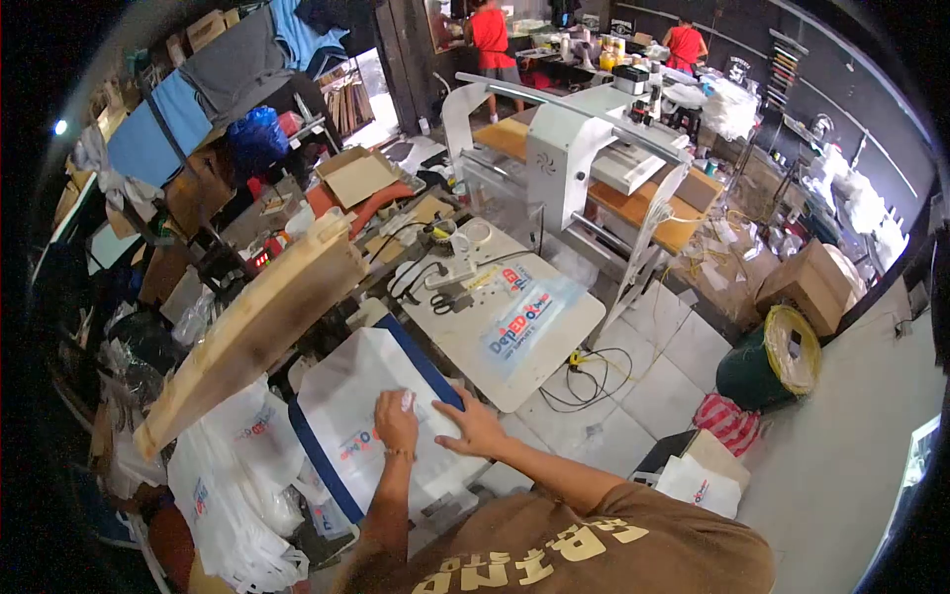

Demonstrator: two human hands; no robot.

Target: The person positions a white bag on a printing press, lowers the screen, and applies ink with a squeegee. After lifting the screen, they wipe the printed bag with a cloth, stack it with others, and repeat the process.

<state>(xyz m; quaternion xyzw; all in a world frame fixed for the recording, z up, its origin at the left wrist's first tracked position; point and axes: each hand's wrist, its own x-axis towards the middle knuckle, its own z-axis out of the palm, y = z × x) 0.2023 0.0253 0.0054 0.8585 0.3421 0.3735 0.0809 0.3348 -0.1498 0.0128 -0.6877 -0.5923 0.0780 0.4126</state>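
- My left hand (396, 424) rests palm-down on the white bag (361, 381), unclenched. It seems to hold nothing, though its fingertips are blurred.
- My right hand (473, 432), at 3 o'clock of the left, lies flat and open on the bag.
- The bag lies over the blue-edged board (424, 364), at 6 o'clock in view.
- A printed sheet (529, 312) lies on the white table (515, 381), at 1 o'clock of the hands.

A white printed fabric bag (361, 391) covers the blue-edged board (319, 467); the white rectangular tabletop (539, 366) carries a printed clear sheet (529, 315) and black scissors (450, 304).
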